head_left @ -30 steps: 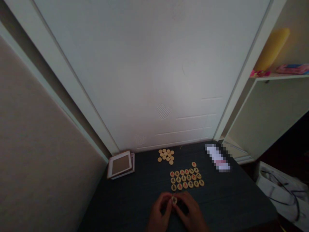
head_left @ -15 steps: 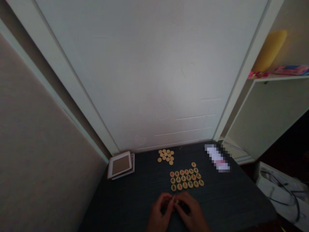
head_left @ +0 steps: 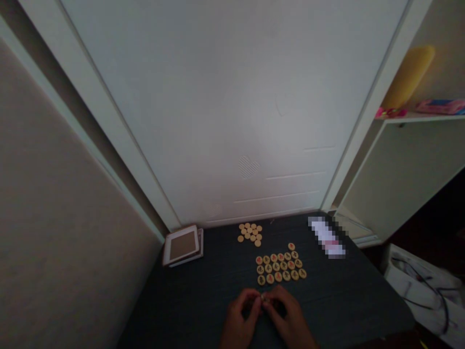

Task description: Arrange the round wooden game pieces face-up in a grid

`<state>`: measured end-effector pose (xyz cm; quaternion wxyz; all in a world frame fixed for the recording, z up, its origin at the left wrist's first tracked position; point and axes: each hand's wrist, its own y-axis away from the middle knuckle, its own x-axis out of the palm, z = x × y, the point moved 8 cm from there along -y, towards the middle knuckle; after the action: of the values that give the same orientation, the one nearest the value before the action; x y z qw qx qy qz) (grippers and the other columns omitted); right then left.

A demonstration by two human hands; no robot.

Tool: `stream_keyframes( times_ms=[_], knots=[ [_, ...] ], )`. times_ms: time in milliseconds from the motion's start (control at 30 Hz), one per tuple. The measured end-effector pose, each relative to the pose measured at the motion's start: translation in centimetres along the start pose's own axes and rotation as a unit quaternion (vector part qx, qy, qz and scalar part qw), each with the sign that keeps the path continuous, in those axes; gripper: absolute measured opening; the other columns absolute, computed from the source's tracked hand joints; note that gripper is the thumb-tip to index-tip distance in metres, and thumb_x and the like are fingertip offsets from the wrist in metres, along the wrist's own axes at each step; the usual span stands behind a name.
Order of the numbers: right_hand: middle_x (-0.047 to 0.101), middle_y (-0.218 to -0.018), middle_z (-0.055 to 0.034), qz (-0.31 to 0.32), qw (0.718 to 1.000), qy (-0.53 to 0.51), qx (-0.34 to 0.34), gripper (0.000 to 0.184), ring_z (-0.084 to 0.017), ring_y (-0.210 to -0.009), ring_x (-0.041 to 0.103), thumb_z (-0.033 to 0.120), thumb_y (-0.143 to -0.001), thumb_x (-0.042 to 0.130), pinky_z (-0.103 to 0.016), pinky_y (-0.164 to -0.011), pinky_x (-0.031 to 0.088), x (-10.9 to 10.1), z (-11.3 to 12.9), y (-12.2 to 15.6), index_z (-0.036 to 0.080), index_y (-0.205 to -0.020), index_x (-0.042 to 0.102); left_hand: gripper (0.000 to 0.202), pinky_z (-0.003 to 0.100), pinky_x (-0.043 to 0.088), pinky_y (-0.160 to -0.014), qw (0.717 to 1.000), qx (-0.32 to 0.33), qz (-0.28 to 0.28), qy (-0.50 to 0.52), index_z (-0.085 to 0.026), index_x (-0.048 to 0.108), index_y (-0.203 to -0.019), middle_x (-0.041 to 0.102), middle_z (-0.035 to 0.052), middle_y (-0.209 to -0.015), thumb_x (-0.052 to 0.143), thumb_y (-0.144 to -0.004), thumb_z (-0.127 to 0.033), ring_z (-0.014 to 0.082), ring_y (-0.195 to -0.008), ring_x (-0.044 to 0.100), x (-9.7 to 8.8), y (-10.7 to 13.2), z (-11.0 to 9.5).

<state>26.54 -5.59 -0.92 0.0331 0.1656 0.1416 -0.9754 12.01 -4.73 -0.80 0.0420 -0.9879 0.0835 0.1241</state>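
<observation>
My left hand (head_left: 242,315) and my right hand (head_left: 286,314) meet at the near side of the dark table, fingertips pinched together. Between them a small pale piece (head_left: 263,297) shows, mostly covered by the fingers; it looks like a Chinese chess piece. Just beyond my hands, round wooden Chinese chess pieces (head_left: 278,277) with red or black characters lie face up in three rows. One red-marked piece (head_left: 291,246) sits alone behind the right end of the rows. Farther back, a loose cluster of pieces (head_left: 250,231) shows plain faces, with no characters visible.
A shallow box with its lid (head_left: 183,245) rests at the table's back left. A blurred-out white and pink item (head_left: 326,237) lies at the back right. A white panel (head_left: 232,121) stands behind the table (head_left: 196,300). Cables lie over a white object (head_left: 425,286) on the right.
The view has shifted slightly. My hands stay together in nearly the same spot, with the fingers moving a little around the small piece. The rows and cluster are unchanged.
</observation>
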Motion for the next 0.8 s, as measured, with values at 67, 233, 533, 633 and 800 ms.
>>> stream_keyframes(
  times_ms=[67,233,533,633,800],
  knots=[
    [0.072,-0.086,-0.0041,-0.001,1.0,-0.008,0.001,0.022,-0.018,-0.081,0.067,0.04,-0.096,0.06,-0.026,-0.076,0.052,-0.1,0.14,0.01,0.022,-0.091,0.071,0.026,0.028,0.058,-0.08,1.0,-0.002,0.003,0.004,-0.021,0.071,-0.096,0.079,0.0059,-0.091,0.061,-0.094,-0.044,0.0217,-0.085,0.074,0.02,0.05,-0.19],
    [0.075,-0.091,-0.0056,-0.004,1.0,-0.012,0.003,0.027,-0.019,-0.085,0.07,0.044,-0.098,0.056,-0.027,-0.08,0.054,-0.22,0.09,0.12,0.022,-0.097,0.072,0.028,0.03,0.059,-0.083,1.0,-0.013,0.007,0.002,-0.021,0.072,-0.099,0.079,0.0068,-0.094,0.064,-0.092,-0.046,0.0227,-0.088,0.074,0.13,0.12,0.05],
    [0.077,-0.099,-0.0075,0.011,1.0,-0.012,0.002,0.028,-0.022,-0.095,0.073,0.041,-0.1,0.051,-0.029,-0.085,0.057,-0.21,0.3,0.08,0.024,-0.108,0.072,0.033,0.03,0.059,-0.083,1.0,-0.019,-0.005,-0.004,-0.021,0.072,-0.101,0.079,0.0079,-0.094,0.062,-0.091,-0.05,0.0229,-0.089,0.074,-0.08,0.08,0.15],
    [0.076,-0.108,-0.0079,0.018,1.0,-0.001,-0.001,0.026,-0.022,-0.098,0.072,0.038,-0.098,0.055,-0.03,-0.09,0.056,-0.08,0.51,0.14,0.025,-0.114,0.07,0.033,0.03,0.06,-0.082,1.0,-0.016,-0.01,0.017,-0.02,0.072,-0.1,0.079,0.0081,-0.097,0.061,-0.092,-0.05,0.0229,-0.09,0.074,-0.15,0.0,0.07],
    [0.076,-0.109,-0.0077,0.012,1.0,0.011,-0.013,0.028,-0.021,-0.097,0.072,0.037,-0.096,0.06,-0.03,-0.089,0.058,0.04,0.34,0.35,0.025,-0.119,0.069,0.03,0.028,0.059,-0.079,1.0,-0.019,-0.012,0.017,-0.021,0.071,-0.099,0.079,0.006,-0.091,0.064,-0.091,-0.049,0.0223,-0.086,0.074,-0.04,-0.16,0.44]
  ],
)
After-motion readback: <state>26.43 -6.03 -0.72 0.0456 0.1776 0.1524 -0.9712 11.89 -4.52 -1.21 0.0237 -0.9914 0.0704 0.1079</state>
